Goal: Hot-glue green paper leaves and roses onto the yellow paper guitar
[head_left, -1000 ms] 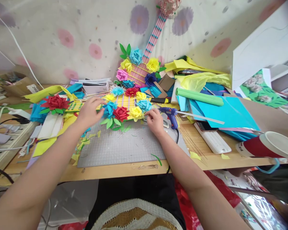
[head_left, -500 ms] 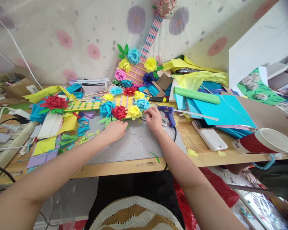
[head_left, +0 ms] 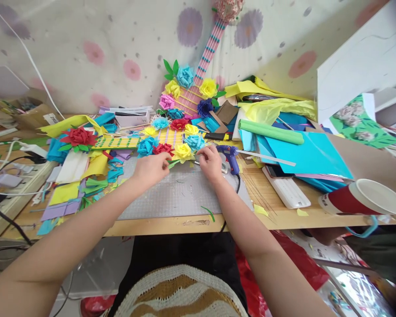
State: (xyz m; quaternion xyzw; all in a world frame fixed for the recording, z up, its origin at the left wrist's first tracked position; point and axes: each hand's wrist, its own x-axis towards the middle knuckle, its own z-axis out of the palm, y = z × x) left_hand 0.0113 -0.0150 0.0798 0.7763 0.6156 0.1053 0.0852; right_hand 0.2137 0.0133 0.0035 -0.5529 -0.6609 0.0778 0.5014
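A paper guitar craft (head_left: 171,138) covered in blue, red and yellow paper flowers lies at the far edge of a grey cutting mat (head_left: 181,193). My left hand (head_left: 151,168) is closed in a pinch on a green paper leaf (head_left: 172,164) just below the red flower (head_left: 161,149). My right hand (head_left: 210,163) rests by the yellow flower (head_left: 182,151), fingers curled at the craft's right edge; what they hold, if anything, is hidden. A blue glue gun (head_left: 230,155) lies just right of that hand.
A second flower guitar (head_left: 198,79) leans on the wall. Paper scraps (head_left: 86,185) litter the left; a green roll (head_left: 272,131), blue sheets (head_left: 303,154), a white keyboard (head_left: 285,190) and a red cup (head_left: 359,201) sit right. Cables and a power strip (head_left: 13,176) lie far left.
My left hand moved from the craft's neck at the left down and right to the mat, then up to the red flower, pinching a green leaf. The right hand stayed put.
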